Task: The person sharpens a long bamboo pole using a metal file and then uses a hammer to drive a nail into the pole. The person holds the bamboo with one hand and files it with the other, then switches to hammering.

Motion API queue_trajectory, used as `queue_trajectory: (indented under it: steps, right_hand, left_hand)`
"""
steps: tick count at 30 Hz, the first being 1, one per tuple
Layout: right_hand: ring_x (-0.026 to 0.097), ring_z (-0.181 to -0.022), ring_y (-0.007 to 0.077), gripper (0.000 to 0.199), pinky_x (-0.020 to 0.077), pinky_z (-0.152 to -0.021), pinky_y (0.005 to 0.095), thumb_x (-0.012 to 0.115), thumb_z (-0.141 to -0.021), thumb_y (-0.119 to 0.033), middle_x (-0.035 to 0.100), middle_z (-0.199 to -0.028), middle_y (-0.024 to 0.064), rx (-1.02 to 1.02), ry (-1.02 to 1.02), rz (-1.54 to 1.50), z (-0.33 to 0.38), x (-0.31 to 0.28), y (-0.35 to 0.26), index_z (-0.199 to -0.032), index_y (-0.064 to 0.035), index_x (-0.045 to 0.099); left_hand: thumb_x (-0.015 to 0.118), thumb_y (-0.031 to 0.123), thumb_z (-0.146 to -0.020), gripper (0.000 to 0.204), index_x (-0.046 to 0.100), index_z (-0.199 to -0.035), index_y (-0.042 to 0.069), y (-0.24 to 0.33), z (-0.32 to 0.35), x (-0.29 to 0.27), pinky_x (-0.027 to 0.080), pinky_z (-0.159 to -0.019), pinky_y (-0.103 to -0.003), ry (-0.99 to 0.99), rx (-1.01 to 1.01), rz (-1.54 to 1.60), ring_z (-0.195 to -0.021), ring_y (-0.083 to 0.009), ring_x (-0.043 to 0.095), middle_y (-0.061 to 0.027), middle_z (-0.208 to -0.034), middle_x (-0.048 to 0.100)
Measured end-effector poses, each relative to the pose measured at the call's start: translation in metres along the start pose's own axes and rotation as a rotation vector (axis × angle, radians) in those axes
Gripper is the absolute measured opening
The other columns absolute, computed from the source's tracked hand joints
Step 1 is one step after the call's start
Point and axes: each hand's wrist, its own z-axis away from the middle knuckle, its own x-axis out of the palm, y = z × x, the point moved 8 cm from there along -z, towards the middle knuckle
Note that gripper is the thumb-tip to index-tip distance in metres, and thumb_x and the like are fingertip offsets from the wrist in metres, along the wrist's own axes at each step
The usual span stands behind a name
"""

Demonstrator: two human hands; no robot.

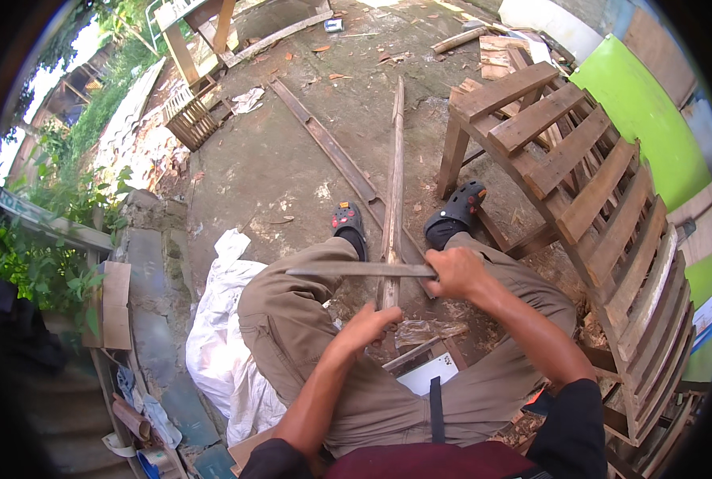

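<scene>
Head view shows two bare hands, one wooden pole (pixel 394 184) and one long, flat blade (pixel 348 270). Small dark marks show on a white panel (pixel 426 375) between the legs, too small to make out; coloured charms dot both dark clogs (pixel 457 209).

The right hand (pixel 454 273) is closed in a fist around one end of the blade, whose narrowing tip points left. The blade crosses over the pole's near part; whether the two touch, I cannot tell. The left hand (pixel 372 326) has its fingers curled at the pole's near end, thumb along it, just below the blade.

From there the pole runs forward between the two feet, its far end reaching out over the ground (pixel 252 180), which shows on both sides. One brown channel-shaped length (pixel 324 144) passes beneath it at a slant. One slatted wooden rack (pixel 591 203) edges the right leg; one white cloth (pixel 220 335) lies beside the left.
</scene>
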Motion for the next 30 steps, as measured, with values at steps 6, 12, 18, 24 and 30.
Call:
queue_trajectory:
  steps: [6,12,18,24,30]
  right_hand:
    - [0.068,-0.072,0.0452,0.030,0.0550,-0.070,0.0530,0.071,-0.080,-0.031,0.067,-0.072,0.0252,0.192,0.116,-0.012,-0.010,0.004,0.045,-0.083,-0.0015,0.063]
    - [0.069,-0.075,0.0440,0.030,0.0559,-0.071,0.0529,0.071,-0.079,-0.032,0.068,-0.075,0.0245,0.020,0.041,0.068,-0.004,0.011,0.032,-0.084,-0.0025,0.065]
    - [0.069,-0.078,0.0452,0.035,0.0550,-0.075,0.0532,0.072,-0.077,-0.035,0.067,-0.076,0.0277,0.138,-0.025,-0.090,0.010,0.009,0.045,-0.083,-0.0004,0.065]
    - [0.069,-0.076,0.0449,0.032,0.0547,-0.074,0.0529,0.073,-0.077,-0.031,0.067,-0.075,0.0264,0.165,0.133,-0.148,-0.009,-0.001,0.040,-0.083,-0.0009,0.065]
    - [0.069,-0.078,0.0447,0.030,0.0561,-0.074,0.0515,0.071,-0.080,-0.030,0.068,-0.076,0.0258,0.006,-0.004,-0.119,-0.007,-0.008,-0.012,-0.086,-0.0010,0.067]
  left_hand:
    - [0.068,0.036,-0.076,0.062,0.054,-0.120,-0.005,-0.002,-0.014,-0.021,0.046,-0.063,-0.033,0.242,0.157,-0.374,-0.075,-0.0194,0.057,-0.0139,-0.095,0.061]
    - [0.071,0.043,-0.077,0.082,0.049,-0.126,-0.019,0.021,0.008,-0.009,0.045,-0.102,-0.039,0.208,0.118,-0.489,-0.114,-0.0367,0.063,-0.0341,-0.121,0.062]
    - [0.064,0.035,-0.082,0.044,0.055,-0.106,-0.001,0.004,0.005,-0.003,0.040,-0.058,-0.032,-0.034,0.062,0.057,-0.067,-0.0175,0.049,-0.0093,-0.087,0.055]
    - [0.060,0.022,-0.074,0.031,0.054,-0.100,0.006,0.002,0.004,0.014,0.031,-0.050,-0.029,-0.285,-0.013,0.530,-0.058,-0.0132,0.037,-0.0070,-0.084,0.054]
    - [0.062,0.028,-0.069,0.050,0.053,-0.111,0.004,0.014,0.007,0.016,0.032,-0.049,-0.027,-0.457,0.035,0.678,-0.058,-0.0129,0.038,-0.0100,-0.090,0.053]
